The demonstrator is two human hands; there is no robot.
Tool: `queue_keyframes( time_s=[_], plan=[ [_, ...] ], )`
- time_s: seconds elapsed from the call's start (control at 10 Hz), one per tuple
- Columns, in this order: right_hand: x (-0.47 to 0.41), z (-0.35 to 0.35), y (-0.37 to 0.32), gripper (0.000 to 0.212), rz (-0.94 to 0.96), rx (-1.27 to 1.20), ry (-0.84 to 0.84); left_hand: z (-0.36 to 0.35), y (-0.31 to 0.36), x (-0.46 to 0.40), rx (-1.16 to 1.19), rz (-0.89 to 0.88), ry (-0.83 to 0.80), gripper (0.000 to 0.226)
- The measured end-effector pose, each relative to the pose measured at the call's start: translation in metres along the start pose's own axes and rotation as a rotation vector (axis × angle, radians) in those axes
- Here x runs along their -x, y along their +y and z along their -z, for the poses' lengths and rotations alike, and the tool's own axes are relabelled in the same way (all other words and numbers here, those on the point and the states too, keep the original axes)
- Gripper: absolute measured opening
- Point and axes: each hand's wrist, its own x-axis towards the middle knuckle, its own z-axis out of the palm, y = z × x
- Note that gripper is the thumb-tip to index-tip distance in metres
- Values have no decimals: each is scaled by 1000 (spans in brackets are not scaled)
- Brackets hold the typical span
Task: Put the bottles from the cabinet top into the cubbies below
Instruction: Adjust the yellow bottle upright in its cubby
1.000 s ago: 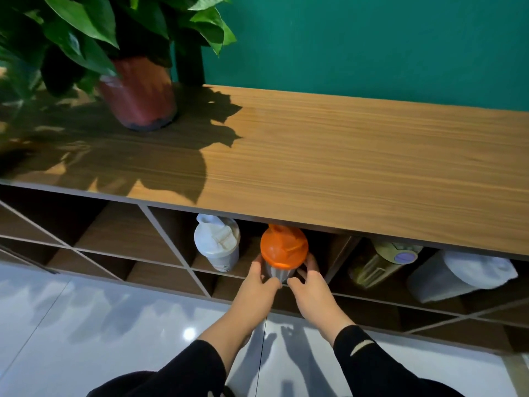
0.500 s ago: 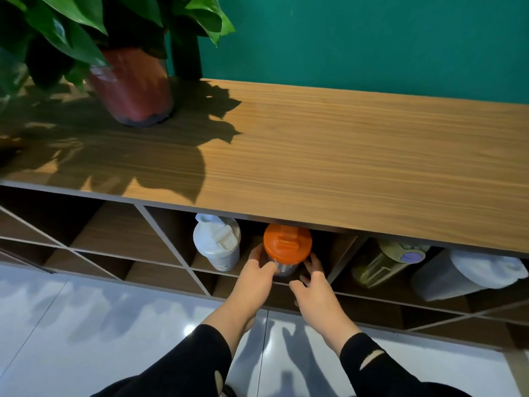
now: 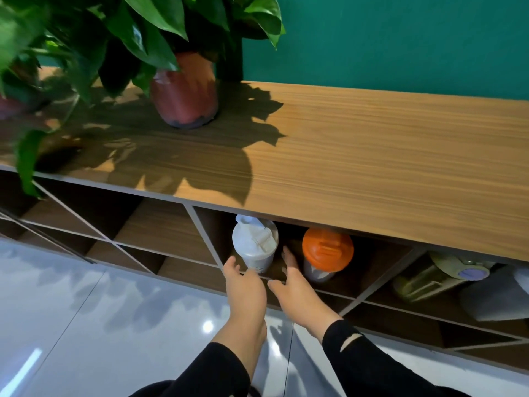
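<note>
Both hands have let go of the orange bottle point(image 3: 327, 256); it now stands in the cubby beside the white bottle point(image 3: 255, 245). Left hand point(image 3: 246, 287) and right hand point(image 3: 297, 290) open, empty, at the cubby lip. Surface point(image 3: 386, 167) shows no bottles; cubbies leftward free.

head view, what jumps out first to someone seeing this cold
The orange-lidded bottle stands out most, upright in a cubby under the wooden cabinet top, beside a white-lidded bottle. Both bare hands reach toward that cubby: the left hand just below the white bottle, the right hand between the two bottles, fingers spread and holding nothing. At top left, a leafy plant in a reddish pot casts a big shadow across the wood.
</note>
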Motion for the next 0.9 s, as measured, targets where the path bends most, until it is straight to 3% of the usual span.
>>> queue_keyframes(
  time_s=[0.2,0.4,0.5,0.6,0.7,0.8,0.9],
  plan=[
    [-26,-2,-4,83,72,52,9,3,12,-17,-72,-87,-110,61],
    [-18,-6,-8,76,-5,-156,90,12,24,-40,-125,-92,-174,61],
    [-21,-3,-6,47,-106,-75,47,13,21,-41,-116,-89,-185,60],
    [-21,-3,-5,36,-163,12,49,10,17,-43,-139,-118,-215,60],
    [-17,-3,-6,59,-90,-1,62,10,17,-41,-119,-106,-195,61],
    [-6,3,-12,69,-79,-55,23,13,11,-44,-50,-32,-98,58],
    [24,5,-21,55,-17,-46,5,15,0,-20,-7,47,-21,41]
  ],
)
